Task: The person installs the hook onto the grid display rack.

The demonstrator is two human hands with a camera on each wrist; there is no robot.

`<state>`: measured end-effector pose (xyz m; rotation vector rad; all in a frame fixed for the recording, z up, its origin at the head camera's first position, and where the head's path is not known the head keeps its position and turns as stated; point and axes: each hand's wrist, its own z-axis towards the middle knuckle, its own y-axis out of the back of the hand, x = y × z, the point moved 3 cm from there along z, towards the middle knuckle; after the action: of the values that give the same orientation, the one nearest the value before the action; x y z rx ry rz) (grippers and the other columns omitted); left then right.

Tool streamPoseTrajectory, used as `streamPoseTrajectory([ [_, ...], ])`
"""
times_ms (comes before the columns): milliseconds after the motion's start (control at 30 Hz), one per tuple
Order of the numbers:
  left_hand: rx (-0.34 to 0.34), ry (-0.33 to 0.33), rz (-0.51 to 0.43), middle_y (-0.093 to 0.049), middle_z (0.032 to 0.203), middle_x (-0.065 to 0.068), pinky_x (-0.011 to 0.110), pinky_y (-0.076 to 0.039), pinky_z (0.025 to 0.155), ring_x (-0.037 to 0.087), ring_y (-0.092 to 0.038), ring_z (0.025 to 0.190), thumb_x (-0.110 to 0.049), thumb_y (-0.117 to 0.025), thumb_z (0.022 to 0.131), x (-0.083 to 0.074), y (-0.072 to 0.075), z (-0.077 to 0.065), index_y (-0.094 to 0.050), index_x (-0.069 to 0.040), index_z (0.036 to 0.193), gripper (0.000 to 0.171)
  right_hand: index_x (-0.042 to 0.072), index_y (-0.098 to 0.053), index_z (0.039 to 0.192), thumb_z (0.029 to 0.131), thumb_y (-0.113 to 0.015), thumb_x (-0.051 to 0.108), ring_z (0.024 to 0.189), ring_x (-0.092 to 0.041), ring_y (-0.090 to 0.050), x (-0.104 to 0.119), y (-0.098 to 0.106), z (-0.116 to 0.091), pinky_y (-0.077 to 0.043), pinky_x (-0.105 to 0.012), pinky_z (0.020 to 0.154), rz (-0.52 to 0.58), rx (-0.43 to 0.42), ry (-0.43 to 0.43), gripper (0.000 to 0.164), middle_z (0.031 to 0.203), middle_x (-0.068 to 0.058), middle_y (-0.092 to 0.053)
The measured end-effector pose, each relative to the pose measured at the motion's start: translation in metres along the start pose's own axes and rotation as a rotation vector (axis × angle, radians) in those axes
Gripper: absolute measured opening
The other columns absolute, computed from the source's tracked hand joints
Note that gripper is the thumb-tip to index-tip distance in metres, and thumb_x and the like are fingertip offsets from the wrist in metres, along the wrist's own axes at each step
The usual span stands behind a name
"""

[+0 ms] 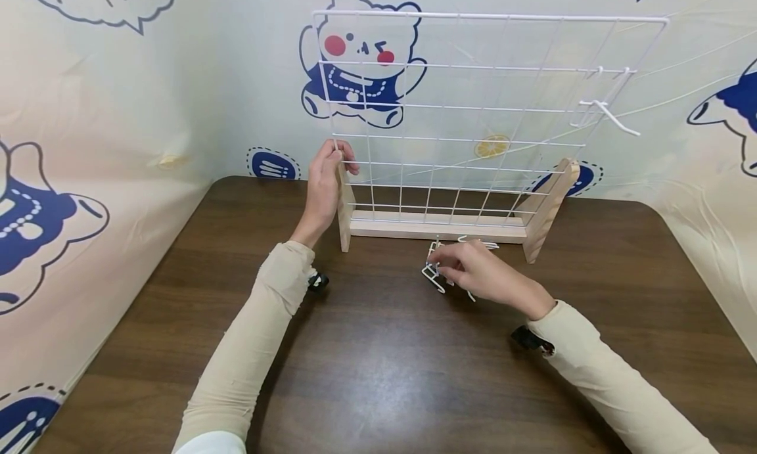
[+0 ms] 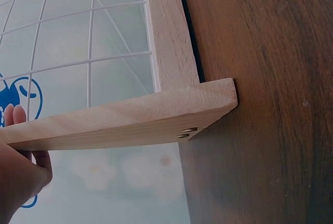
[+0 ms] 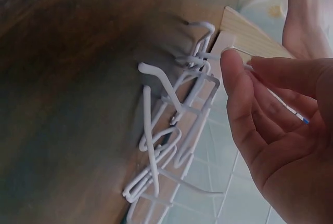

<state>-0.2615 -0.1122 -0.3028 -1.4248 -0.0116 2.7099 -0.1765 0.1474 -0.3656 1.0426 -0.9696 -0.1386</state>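
Note:
A white wire grid panel [image 1: 437,106] stands in a light wooden base [image 1: 437,227]. My left hand [image 1: 324,184] grips the top of its left wooden side piece [image 2: 119,122], fingers on one side and thumb on the other. Low over the table, my right hand [image 1: 485,270] is at a heap of white wire hooks [image 3: 179,109] in front of the base. Thumb and index fingertips come together on a thin white wire hook, mostly hidden by the fingers. Another white hook [image 1: 615,115] hangs on the grid's upper right.
The right wooden side piece [image 1: 550,207] stands beyond my right hand. The brown table [image 1: 378,362] extends toward me. Printed cloth [image 1: 236,79] hangs behind and at the sides. Dark wrist devices [image 1: 532,339] sit below both cuffs.

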Motion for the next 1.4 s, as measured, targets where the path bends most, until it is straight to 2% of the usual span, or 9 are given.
streamPoseTrajectory([
  [133, 0.001, 0.003, 0.001, -0.047, 0.097, 0.033, 0.041, -0.05, 0.082, 0.019, -0.058, 0.081, -0.005, -0.028, 0.101, 0.001, 0.0, 0.0, -0.047, 0.016, 0.098, 0.029, 0.004, -0.074, 0.101, 0.093, -0.065, 0.0, 0.063, -0.005, -0.058, 0.001, -0.003, -0.001, -0.049, -0.023, 0.057, 0.004, 0.008, -0.004, 0.014, 0.079, -0.003, -0.071],
  [300, -0.001, 0.001, 0.008, -0.047, 0.097, 0.034, 0.04, -0.05, 0.082, 0.019, -0.058, 0.081, -0.005, -0.028, 0.101, 0.001, 0.0, 0.0, -0.047, 0.016, 0.098, 0.029, 0.006, -0.076, 0.1, 0.093, -0.066, 0.004, 0.068, -0.004, -0.057, 0.004, -0.005, -0.002, -0.05, -0.023, 0.061, -0.014, 0.002, 0.004, 0.012, 0.087, 0.0, -0.074],
  [600, -0.005, 0.001, 0.004, -0.053, 0.092, 0.015, 0.041, -0.05, 0.081, 0.02, -0.058, 0.081, -0.005, -0.027, 0.101, 0.001, 0.0, 0.001, -0.048, 0.015, 0.096, 0.029, 0.009, -0.077, 0.092, 0.09, -0.071, 0.006, 0.068, -0.004, -0.056, 0.008, -0.003, -0.002, -0.05, -0.025, 0.061, 0.007, -0.077, 0.013, 0.007, 0.081, 0.004, -0.072],
  [733, -0.007, 0.001, 0.013, -0.052, 0.093, 0.016, 0.041, -0.05, 0.081, 0.02, -0.058, 0.081, -0.005, -0.027, 0.101, 0.002, 0.0, 0.0, -0.048, 0.014, 0.096, 0.028, 0.01, -0.076, 0.089, 0.09, -0.072, 0.008, 0.069, -0.006, -0.059, 0.008, -0.003, -0.002, -0.052, -0.026, 0.063, 0.058, -0.109, 0.001, 0.005, 0.081, 0.005, -0.071],
  [900, -0.006, 0.0, 0.013, -0.05, 0.096, 0.025, 0.041, -0.051, 0.082, 0.02, -0.058, 0.081, -0.005, -0.027, 0.101, 0.002, -0.001, 0.0, -0.049, 0.014, 0.097, 0.029, 0.003, -0.074, 0.091, 0.09, -0.071, 0.006, 0.071, -0.022, -0.07, 0.006, -0.004, -0.003, -0.059, -0.034, 0.066, 0.324, -0.101, -0.056, 0.005, 0.083, -0.006, -0.074],
  [1033, -0.012, 0.004, 0.018, -0.054, 0.093, 0.012, 0.041, -0.051, 0.082, 0.02, -0.058, 0.082, -0.006, -0.027, 0.101, 0.003, 0.0, 0.0, -0.05, 0.012, 0.097, 0.029, -0.008, -0.069, 0.098, 0.093, -0.067, 0.004, 0.073, -0.034, -0.072, 0.006, -0.005, -0.004, -0.059, -0.046, 0.067, 0.618, -0.066, -0.106, 0.013, 0.088, -0.021, -0.072],
  [1167, -0.012, 0.007, 0.027, -0.054, 0.093, 0.004, 0.041, -0.051, 0.082, 0.02, -0.058, 0.082, -0.006, -0.027, 0.101, 0.002, 0.0, -0.001, -0.05, 0.011, 0.098, 0.029, -0.014, -0.061, 0.101, 0.096, -0.062, 0.001, 0.081, -0.038, -0.072, 0.009, -0.003, -0.006, -0.058, -0.05, 0.073, 0.845, -0.035, -0.103, 0.017, 0.099, -0.031, -0.069],
  [1267, -0.008, 0.005, 0.029, -0.054, 0.093, 0.003, 0.041, -0.051, 0.082, 0.019, -0.058, 0.082, -0.006, -0.027, 0.102, 0.002, 0.0, -0.001, -0.049, 0.012, 0.099, 0.029, -0.015, -0.059, 0.102, 0.097, -0.06, 0.0, 0.087, -0.038, -0.072, 0.01, -0.002, -0.006, -0.057, -0.051, 0.077, 0.927, -0.028, -0.085, 0.016, 0.102, -0.032, -0.069],
  [1400, -0.007, 0.003, 0.024, -0.053, 0.093, 0.002, 0.041, -0.051, 0.082, 0.019, -0.058, 0.082, -0.006, -0.027, 0.102, 0.002, -0.001, -0.001, -0.049, 0.012, 0.098, 0.029, -0.017, -0.061, 0.107, 0.098, -0.058, 0.0, 0.092, -0.037, -0.072, 0.011, -0.001, -0.007, -0.056, -0.05, 0.082, 0.945, -0.044, -0.062, 0.02, 0.102, -0.035, -0.067],
])
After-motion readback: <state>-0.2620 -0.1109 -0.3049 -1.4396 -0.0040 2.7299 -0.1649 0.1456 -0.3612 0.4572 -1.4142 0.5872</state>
